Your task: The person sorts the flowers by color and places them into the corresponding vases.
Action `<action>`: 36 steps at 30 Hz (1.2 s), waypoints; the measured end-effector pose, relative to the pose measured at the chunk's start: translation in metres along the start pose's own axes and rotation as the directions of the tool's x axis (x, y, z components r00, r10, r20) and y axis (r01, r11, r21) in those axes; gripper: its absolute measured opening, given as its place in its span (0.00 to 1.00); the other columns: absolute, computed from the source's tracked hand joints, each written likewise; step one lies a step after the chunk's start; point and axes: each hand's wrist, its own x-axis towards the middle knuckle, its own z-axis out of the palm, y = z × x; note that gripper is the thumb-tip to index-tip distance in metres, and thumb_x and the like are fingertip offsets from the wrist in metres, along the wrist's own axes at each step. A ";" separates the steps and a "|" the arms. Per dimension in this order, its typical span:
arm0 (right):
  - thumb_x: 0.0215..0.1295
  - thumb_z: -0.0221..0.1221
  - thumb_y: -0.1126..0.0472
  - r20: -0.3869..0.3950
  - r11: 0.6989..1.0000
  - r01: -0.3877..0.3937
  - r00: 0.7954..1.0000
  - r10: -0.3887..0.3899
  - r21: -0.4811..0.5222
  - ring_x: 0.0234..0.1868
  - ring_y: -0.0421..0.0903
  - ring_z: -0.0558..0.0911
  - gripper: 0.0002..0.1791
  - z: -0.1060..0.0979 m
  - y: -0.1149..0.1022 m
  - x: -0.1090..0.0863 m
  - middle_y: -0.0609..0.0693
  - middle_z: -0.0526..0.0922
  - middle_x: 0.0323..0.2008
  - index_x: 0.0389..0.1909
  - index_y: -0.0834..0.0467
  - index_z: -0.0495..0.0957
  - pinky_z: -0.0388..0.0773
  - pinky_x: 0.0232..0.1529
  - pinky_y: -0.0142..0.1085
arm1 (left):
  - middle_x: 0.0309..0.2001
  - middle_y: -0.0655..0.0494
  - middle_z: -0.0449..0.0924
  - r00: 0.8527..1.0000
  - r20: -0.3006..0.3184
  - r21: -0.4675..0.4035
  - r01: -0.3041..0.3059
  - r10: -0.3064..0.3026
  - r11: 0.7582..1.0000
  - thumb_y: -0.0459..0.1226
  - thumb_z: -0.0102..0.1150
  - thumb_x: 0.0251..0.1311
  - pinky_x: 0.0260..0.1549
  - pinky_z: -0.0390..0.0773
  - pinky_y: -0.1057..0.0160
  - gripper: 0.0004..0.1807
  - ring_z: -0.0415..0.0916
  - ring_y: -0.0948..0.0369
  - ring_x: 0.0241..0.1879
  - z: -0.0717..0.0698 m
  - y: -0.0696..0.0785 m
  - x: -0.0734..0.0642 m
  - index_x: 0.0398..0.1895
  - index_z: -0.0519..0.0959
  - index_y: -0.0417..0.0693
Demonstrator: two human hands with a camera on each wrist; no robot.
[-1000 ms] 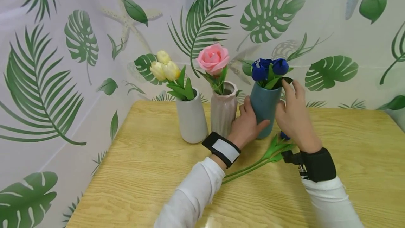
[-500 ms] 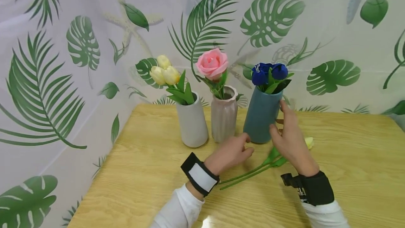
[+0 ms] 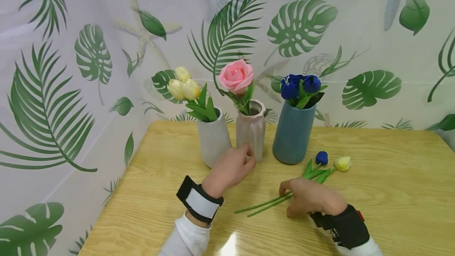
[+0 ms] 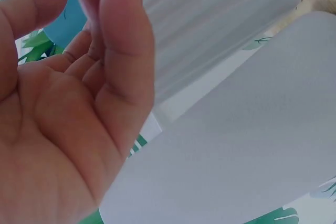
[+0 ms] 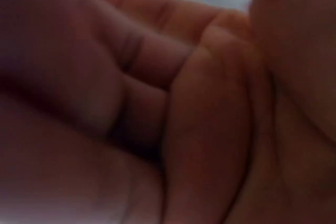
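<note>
My left hand (image 3: 229, 171) holds nothing, its fingers loosely bent, in front of the ribbed pinkish vase (image 3: 250, 129) and overlapping the white vase (image 3: 213, 137) in the head view. The left wrist view has its palm (image 4: 63, 129) beside both vases. My right hand (image 3: 313, 196) is low over the stems of two artificial tulips lying on the table, thumb and forefinger apart on either side of the stems. One tulip has a blue bloom (image 3: 321, 158), the other a pale yellow bloom (image 3: 343, 163). The right wrist view shows only blurred fingers (image 5: 152, 56).
A blue vase (image 3: 293, 133) with blue tulips (image 3: 300, 86) stands right of the pinkish one, which bears a pink rose (image 3: 236, 76). Yellow tulips (image 3: 184, 84) lean from the white vase. Behind the wooden table (image 3: 142, 208) hangs a leaf-print cloth (image 3: 305, 27).
Both hands have left the blue vase. My left hand has moved left and nearer to me; my right hand has come down over the loose tulip stems. The blue vase has tilted slightly less toward me.
</note>
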 end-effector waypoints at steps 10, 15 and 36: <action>0.60 0.64 0.69 -0.065 0.972 0.194 0.977 -0.203 -0.132 0.18 0.38 0.62 0.12 0.021 0.004 0.012 0.43 0.65 0.18 0.28 0.51 0.72 0.57 0.24 0.33 | 0.15 0.61 0.66 1.000 -0.024 0.004 0.003 -0.003 1.000 0.42 0.50 0.73 0.15 0.63 0.68 0.09 0.64 0.66 0.13 -0.005 -0.001 -0.002 0.42 0.76 0.45; 0.65 0.62 0.67 -0.045 0.961 0.236 0.969 -0.245 -0.142 0.19 0.37 0.64 0.11 0.025 0.002 0.015 0.43 0.68 0.20 0.29 0.52 0.71 0.59 0.24 0.33 | 0.15 0.62 0.65 0.999 -0.037 0.013 0.009 -0.008 1.000 0.42 0.50 0.72 0.15 0.62 0.68 0.09 0.63 0.66 0.13 -0.007 -0.004 -0.004 0.41 0.75 0.46; 0.78 0.49 0.61 -0.352 0.963 0.257 0.897 -0.268 -0.077 0.15 0.36 0.63 0.04 0.027 -0.016 0.012 0.42 0.67 0.18 0.43 0.56 0.70 0.58 0.19 0.31 | 0.15 0.62 0.66 0.997 -0.082 -0.041 0.005 -0.009 0.999 0.39 0.50 0.71 0.15 0.63 0.68 0.10 0.62 0.67 0.13 -0.018 -0.008 -0.006 0.43 0.77 0.42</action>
